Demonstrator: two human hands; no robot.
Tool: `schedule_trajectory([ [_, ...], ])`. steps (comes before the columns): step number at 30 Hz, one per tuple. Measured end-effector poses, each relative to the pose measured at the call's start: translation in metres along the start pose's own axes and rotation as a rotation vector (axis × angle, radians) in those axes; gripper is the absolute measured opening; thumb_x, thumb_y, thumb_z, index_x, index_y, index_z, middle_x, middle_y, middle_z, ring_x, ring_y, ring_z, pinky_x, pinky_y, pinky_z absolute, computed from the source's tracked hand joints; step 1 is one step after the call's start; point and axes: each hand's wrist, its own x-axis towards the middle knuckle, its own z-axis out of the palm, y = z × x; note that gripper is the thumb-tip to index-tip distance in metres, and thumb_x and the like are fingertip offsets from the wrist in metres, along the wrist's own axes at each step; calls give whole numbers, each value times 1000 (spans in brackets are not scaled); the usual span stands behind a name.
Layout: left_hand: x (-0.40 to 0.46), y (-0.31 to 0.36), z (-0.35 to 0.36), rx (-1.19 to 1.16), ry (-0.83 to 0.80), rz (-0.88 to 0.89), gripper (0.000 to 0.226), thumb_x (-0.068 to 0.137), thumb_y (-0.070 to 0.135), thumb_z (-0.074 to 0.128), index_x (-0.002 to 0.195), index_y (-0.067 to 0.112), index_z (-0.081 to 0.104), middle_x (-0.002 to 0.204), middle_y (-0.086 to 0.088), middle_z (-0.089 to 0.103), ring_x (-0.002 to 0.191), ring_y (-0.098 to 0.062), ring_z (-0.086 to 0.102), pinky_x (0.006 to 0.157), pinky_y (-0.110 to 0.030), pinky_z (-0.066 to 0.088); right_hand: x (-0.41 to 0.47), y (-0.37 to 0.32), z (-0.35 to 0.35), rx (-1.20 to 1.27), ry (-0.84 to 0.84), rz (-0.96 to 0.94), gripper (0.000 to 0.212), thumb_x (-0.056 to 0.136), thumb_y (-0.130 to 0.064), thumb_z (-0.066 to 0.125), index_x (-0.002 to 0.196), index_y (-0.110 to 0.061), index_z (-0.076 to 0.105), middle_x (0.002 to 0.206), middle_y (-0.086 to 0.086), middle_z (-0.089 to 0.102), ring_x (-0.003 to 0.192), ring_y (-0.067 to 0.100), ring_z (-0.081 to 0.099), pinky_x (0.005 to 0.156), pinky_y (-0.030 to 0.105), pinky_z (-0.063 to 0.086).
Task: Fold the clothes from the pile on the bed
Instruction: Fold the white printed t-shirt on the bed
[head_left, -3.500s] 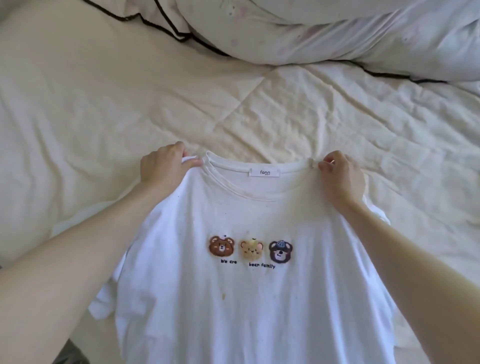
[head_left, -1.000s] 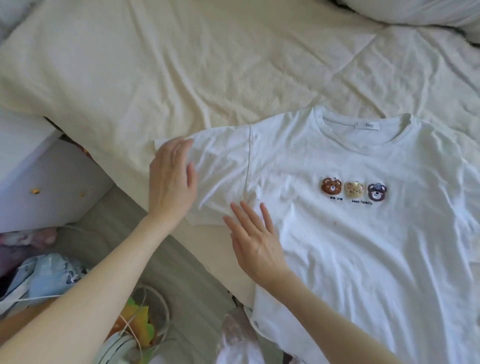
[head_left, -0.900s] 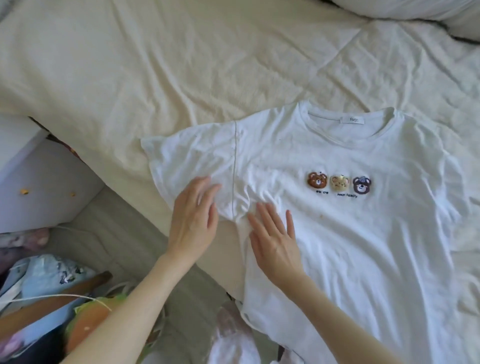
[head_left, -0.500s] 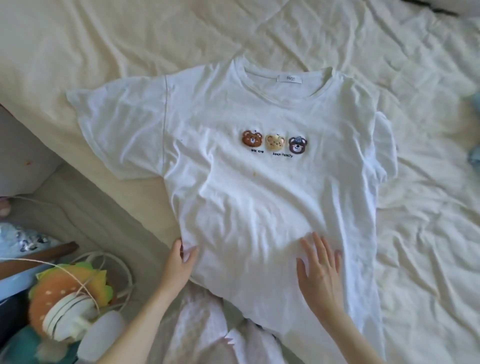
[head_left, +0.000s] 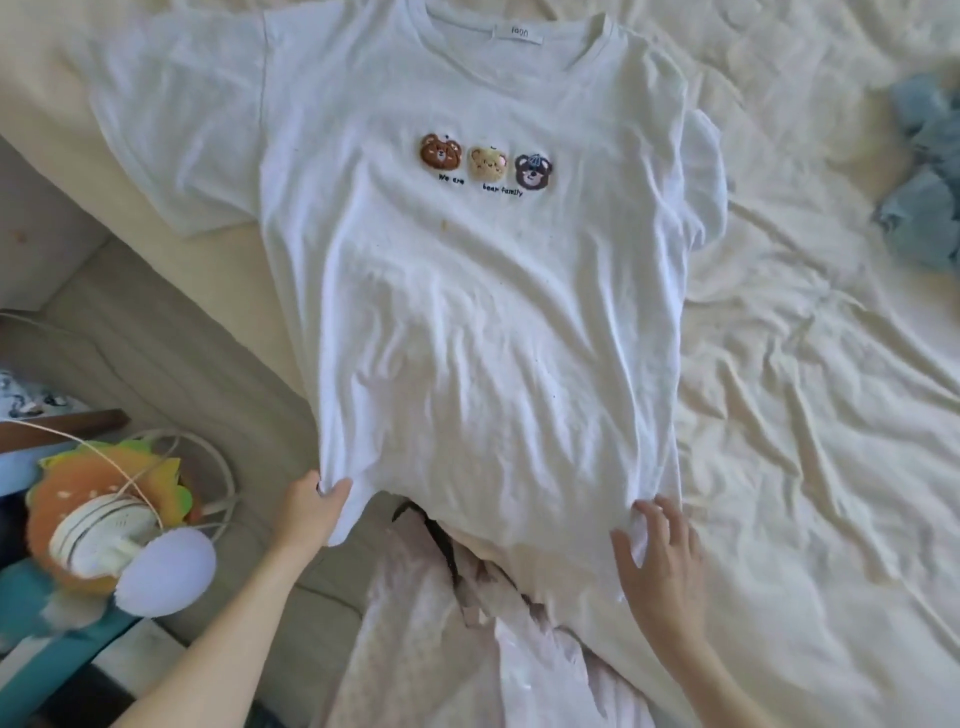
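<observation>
T-shirt, white, three bear patches on chest, spread face-up on cream bed, collar at 12 o'clock, hem at 6. Left hand pinching hem corner at 7 o'clock; right hand fingers spread, gathering hem at 5 o'clock. Blue garment well apart at 2 o'clock.

head view | from above, facing down, close | bed fills frame | single view

T-shirt: matt white cloth; bedsheet: rumpled cloth.
</observation>
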Motion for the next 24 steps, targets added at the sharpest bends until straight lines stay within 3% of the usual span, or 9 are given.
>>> schedule_trajectory([
  [3,-18,-24,3,-148,10,30,32,92,19,54,69,8,35,68,-5,35,62,-21,35,54,-31,26,-26,16,11,-88,-98,9,66,71,-23,82,129,-8,54,137,16,49,124,40,48,96,51,40],
  [6,-33,-44,2,-366,65,69,11,96,16,46,87,11,44,81,-3,45,79,-22,43,61,-29,34,-46,27,17,-252,-194,-80,89,76,-35,77,148,-17,29,154,10,29,142,29,25,106,44,33],
  [8,-42,-53,-1,-416,114,127,4,99,15,38,96,14,40,91,-2,44,84,-19,41,66,-30,35,-48,30,18,-292,-186,-97,82,78,-25,75,147,-20,32,151,11,33,139,30,32,99,44,39],
  [11,-48,-62,-7,-384,176,276,7,102,18,31,104,12,35,91,-3,43,83,-20,42,65,-30,34,-42,31,18,-185,46,-162,52,71,-3,78,120,-14,63,124,16,59,106,38,59,73,44,48],
  [14,-50,-66,-14,-302,174,388,25,99,25,43,118,10,36,98,0,43,88,-17,43,66,-24,35,-37,28,10,-28,206,-304,29,75,2,74,102,-7,71,108,17,64,89,39,62,69,43,49],
  [16,-52,-70,-20,-313,189,421,49,92,22,57,133,12,31,118,2,41,103,-13,43,83,-26,37,-39,26,3,254,217,-125,22,85,0,64,106,-4,70,111,15,61,91,34,61,73,38,49],
  [19,-57,-78,-28,-294,213,447,76,80,15,73,141,18,27,137,-5,35,118,-14,39,97,-33,37,-43,27,-13,632,237,274,27,96,-13,47,116,-12,66,104,0,59,91,16,55,77,28,40],
  [21,-64,-81,-35,-108,218,481,88,71,20,81,140,24,28,135,-8,34,115,-14,37,96,-36,37,-40,35,-27,744,330,459,28,96,-14,41,110,-10,65,95,0,59,88,15,52,75,27,37],
  [24,-78,-81,-42,367,244,664,95,60,24,89,137,25,34,125,-20,39,108,-37,44,85,-50,45,-33,42,-46,908,380,633,23,94,-7,33,97,-2,55,90,8,51,86,21,46,72,31,38],
])
